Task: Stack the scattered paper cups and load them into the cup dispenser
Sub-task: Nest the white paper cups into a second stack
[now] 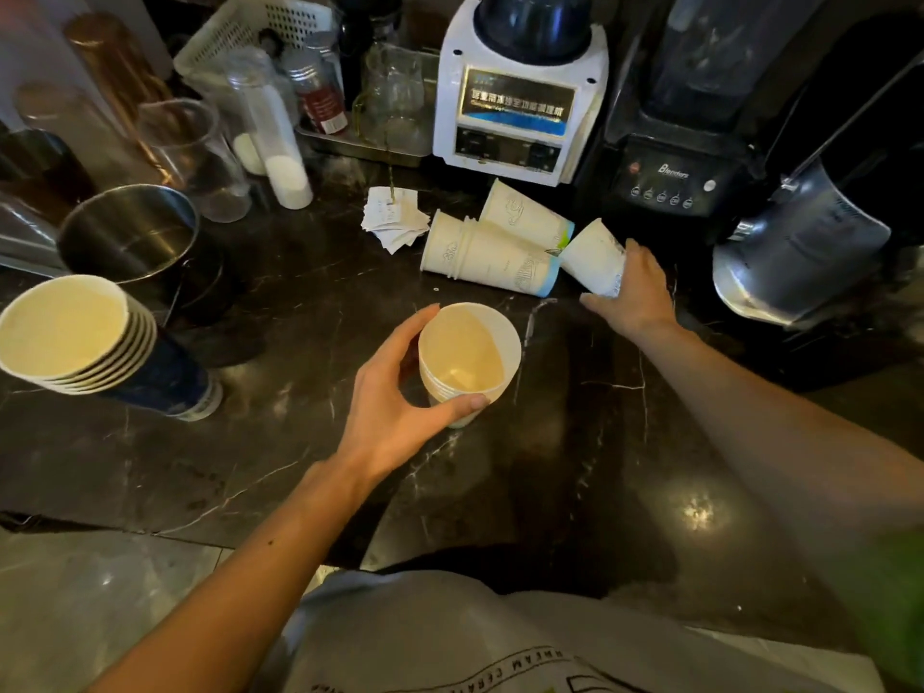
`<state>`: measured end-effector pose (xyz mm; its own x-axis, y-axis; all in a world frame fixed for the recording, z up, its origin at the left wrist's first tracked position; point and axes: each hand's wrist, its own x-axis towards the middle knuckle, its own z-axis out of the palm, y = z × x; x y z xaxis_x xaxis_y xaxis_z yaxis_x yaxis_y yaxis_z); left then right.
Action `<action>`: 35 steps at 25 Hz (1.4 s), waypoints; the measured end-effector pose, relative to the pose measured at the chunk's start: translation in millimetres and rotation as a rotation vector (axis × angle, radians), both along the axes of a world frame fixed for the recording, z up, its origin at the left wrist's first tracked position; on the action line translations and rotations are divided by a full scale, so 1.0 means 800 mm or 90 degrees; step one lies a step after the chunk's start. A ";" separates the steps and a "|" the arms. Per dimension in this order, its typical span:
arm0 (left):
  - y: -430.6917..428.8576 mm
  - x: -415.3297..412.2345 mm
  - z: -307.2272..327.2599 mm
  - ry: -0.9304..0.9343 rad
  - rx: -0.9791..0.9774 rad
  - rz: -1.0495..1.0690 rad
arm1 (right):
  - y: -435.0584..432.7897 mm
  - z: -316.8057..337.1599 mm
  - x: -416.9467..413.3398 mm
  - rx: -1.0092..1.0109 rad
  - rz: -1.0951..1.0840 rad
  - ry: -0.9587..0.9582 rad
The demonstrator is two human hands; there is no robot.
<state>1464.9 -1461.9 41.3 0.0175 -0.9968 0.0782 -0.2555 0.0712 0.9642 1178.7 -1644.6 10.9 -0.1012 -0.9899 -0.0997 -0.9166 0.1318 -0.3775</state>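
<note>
The left hand holds an upright stack of nested white paper cups above the dark marbled stone counter. Its thumb curls across the stack's near side and its fingers wrap the far side, so the hand forms an open C closed around the cups. The top cup's pale inside faces the camera.

The right hand reaches forward and grips a single white paper cup that lies tilted near the foot of a black blender base with a row of buttons. The fingers pass over the cup's far side, and the thumb stretches along below it.

Just left of that cup, a short nested row of white paper cups with a blue band lies on its side on the counter. Another white paper cup with a green-and-blue band lies behind it, against a white blender base.

At the left edge stands a separate stack of dark blue paper cups with cream insides, beside a round steel pot. A small pile of white paper slips lies near the fallen cups.
</note>
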 end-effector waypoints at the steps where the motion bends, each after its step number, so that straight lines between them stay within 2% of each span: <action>1: 0.003 0.000 0.001 -0.004 -0.003 -0.008 | -0.001 -0.003 0.000 0.008 0.006 0.031; 5: 0.000 -0.014 -0.002 -0.016 -0.007 -0.015 | -0.015 -0.012 -0.016 0.049 0.020 0.100; 9: 0.000 -0.010 -0.004 -0.009 -0.004 -0.037 | 0.013 0.000 -0.016 0.017 -0.034 0.004; 11: 0.002 -0.007 -0.007 -0.002 -0.003 -0.046 | 0.038 0.012 -0.013 -0.001 -0.061 -0.071; 14: 0.005 -0.001 -0.008 0.006 -0.007 -0.073 | 0.089 0.051 0.009 -0.048 -0.046 -0.269; 21: 0.001 0.004 -0.007 0.035 -0.007 -0.106 | 0.175 0.157 0.092 -0.105 0.179 -0.560; 26: -0.001 0.009 -0.007 0.066 -0.018 -0.142 | 0.197 0.136 0.118 0.022 0.249 -0.475; 30: -0.001 0.011 0.005 0.120 -0.052 -0.135 | 0.198 0.113 0.107 0.103 0.294 -0.473; 35: -0.002 0.007 0.008 0.106 -0.050 -0.130 | 0.192 0.103 0.096 0.179 0.315 -0.506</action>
<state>1470.2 -1463.6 47.5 -0.1644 -0.9719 0.1685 -0.0665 0.1813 0.9812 1255.1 -1491.2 93.4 0.5181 -0.8319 -0.1987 -0.3850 -0.0194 -0.9227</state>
